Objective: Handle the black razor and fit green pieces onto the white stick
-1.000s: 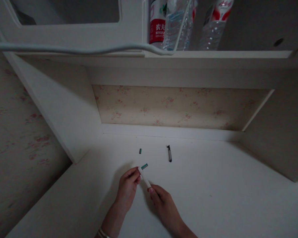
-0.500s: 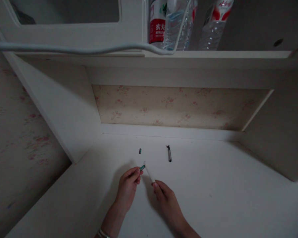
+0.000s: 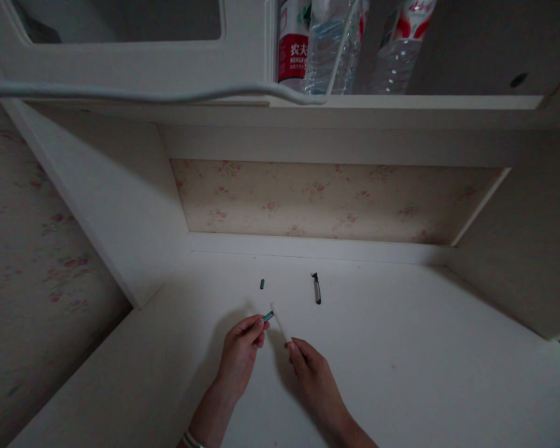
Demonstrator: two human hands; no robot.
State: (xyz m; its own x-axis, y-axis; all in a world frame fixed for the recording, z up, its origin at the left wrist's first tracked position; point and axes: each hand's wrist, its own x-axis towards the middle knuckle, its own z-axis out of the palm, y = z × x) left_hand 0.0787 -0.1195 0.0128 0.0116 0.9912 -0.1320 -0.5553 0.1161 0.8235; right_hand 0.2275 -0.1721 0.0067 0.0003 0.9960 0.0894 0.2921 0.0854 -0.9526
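Note:
Between its thumb and fingers my left hand (image 3: 241, 351) pinches a small green-and-black razor cartridge (image 3: 268, 316). My right hand (image 3: 312, 373) is closed around the lower end of a thin white stick that looks like a toothbrush (image 3: 281, 325). The tip of this stick is up against or just beside the outer end of the cartridge; whether they touch I cannot tell. Farther back on the white desk lies a second small green-and-black piece (image 3: 262, 284), like another cartridge. To its right rests a black-and-grey razor handle (image 3: 317, 290).
The white desk top (image 3: 424, 348) is bounded by a left side panel (image 3: 121, 205) and a back ledge (image 3: 308, 244). Overhead, a shelf (image 3: 401, 101) holds several plastic bottles (image 3: 293, 56). A pale cable or tube (image 3: 168, 94) crosses in front of it.
Hands and held things stay almost in place. The cartridge and the white stick's tip have shifted very slightly; the view has moved a little.

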